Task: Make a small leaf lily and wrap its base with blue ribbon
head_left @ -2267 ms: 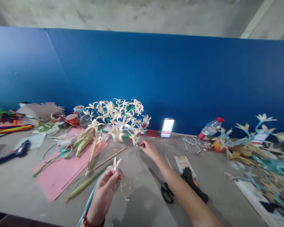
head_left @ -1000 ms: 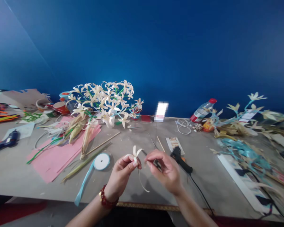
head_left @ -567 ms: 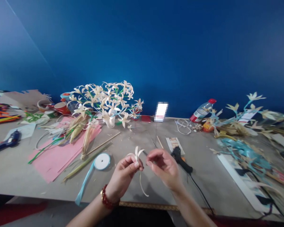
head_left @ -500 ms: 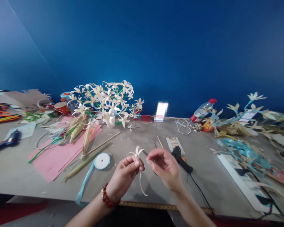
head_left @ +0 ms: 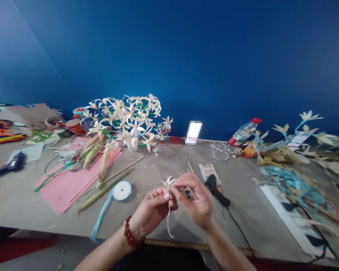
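Note:
A small cream husk flower (head_left: 168, 182) stands upright between my hands, over the front of the table. My left hand (head_left: 154, 206), with a red bead bracelet at the wrist, pinches it at the base between thumb and fingers. A thin pale stem (head_left: 168, 223) hangs below that grip and curls at its end. From the other side, my right hand (head_left: 197, 198) closes thumb and fingertips at the right edge of the petals. The fingers partly hide the flower's base.
A roll of light-blue ribbon (head_left: 122, 191) lies left of my hands, near pink paper (head_left: 70, 184) and dried husks. A black glue gun (head_left: 218, 191) with its cable lies to the right, beside a white power strip (head_left: 285, 220). Finished flowers (head_left: 130, 116) stand at the back.
My right hand has moved left, from just beside the flower to its petals, and its fingertips now meet them. My left hand with the flower has shifted slightly to the right.

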{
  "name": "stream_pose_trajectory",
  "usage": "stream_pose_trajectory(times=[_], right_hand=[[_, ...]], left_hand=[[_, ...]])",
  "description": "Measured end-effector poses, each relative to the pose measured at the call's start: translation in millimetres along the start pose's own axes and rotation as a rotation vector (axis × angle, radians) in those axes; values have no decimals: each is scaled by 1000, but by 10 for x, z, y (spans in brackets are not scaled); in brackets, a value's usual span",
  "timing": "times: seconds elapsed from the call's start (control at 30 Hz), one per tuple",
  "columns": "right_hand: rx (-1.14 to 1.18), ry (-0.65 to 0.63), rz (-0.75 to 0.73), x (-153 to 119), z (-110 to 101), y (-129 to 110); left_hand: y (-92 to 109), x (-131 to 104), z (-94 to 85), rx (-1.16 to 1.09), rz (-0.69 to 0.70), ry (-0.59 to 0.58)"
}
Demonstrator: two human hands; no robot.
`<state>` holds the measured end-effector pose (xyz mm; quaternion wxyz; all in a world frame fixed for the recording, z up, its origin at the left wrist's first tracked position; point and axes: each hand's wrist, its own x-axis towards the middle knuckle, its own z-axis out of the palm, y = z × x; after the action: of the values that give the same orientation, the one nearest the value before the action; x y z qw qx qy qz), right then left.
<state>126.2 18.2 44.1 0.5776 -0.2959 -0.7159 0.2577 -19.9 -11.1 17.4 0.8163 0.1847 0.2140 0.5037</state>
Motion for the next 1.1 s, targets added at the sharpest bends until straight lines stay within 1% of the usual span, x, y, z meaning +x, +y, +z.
stream_pose_trajectory(times=[0.3,0.57,0.87,1.1], right_hand=[[-75,12,-84,39,12,-22],[-99,3,-141,48,12,-20],[-101,-9,-115,29,4,-12],[-113,-17,-130,61,0,-59]], left_hand=[[25,-11,33,7,-31,6],[13,-6,21,-33,-33,-23],[10,-5,33,-79,-52,-45],[5,1,12,-92,-53,-75]])
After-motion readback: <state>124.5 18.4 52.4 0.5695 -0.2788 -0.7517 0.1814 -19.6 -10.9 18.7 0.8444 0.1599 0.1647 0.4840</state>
